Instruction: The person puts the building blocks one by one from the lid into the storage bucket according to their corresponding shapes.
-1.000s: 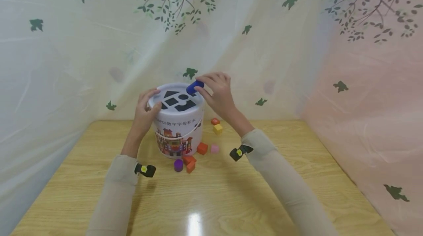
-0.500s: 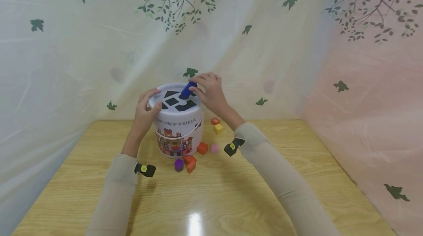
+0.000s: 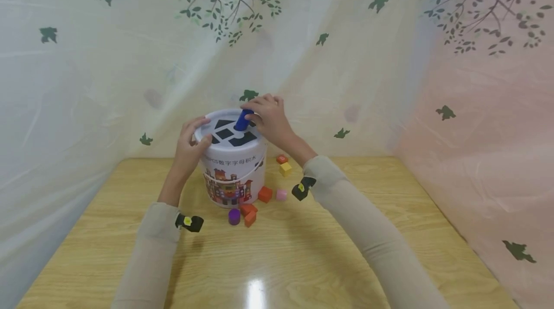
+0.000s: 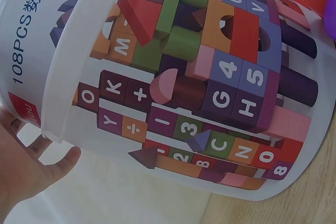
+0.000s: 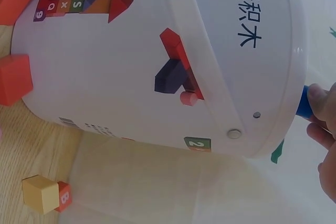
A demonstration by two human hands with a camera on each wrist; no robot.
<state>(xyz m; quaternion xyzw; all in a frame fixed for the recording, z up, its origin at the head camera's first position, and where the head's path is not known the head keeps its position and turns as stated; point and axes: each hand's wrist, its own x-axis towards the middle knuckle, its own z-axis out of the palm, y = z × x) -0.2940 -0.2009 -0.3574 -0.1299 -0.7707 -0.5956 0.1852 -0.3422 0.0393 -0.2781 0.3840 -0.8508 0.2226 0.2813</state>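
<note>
A white bucket with printed block pictures stands on the table, its lid cut with dark shaped holes. My right hand pinches a blue cylinder block between thumb and fingers. That block stands slightly tilted, its lower end at the round hole, which it covers; how deep it sits is unclear. On the left, my left hand rests against the lid's rim, fingers and thumb spread apart. In the left wrist view, the left hand lies beside the bucket's top edge, partly cut off.
In front of the bucket lie a purple cylinder block and orange-red blocks. To its right are a red cube, a pink block, a yellow cube and a small red lettered cube. A printed curtain hangs behind.
My right hand has moved left and slightly down with the blue cylinder block, which has turned more upright over the round hole. The left hand and bucket have stayed put.
</note>
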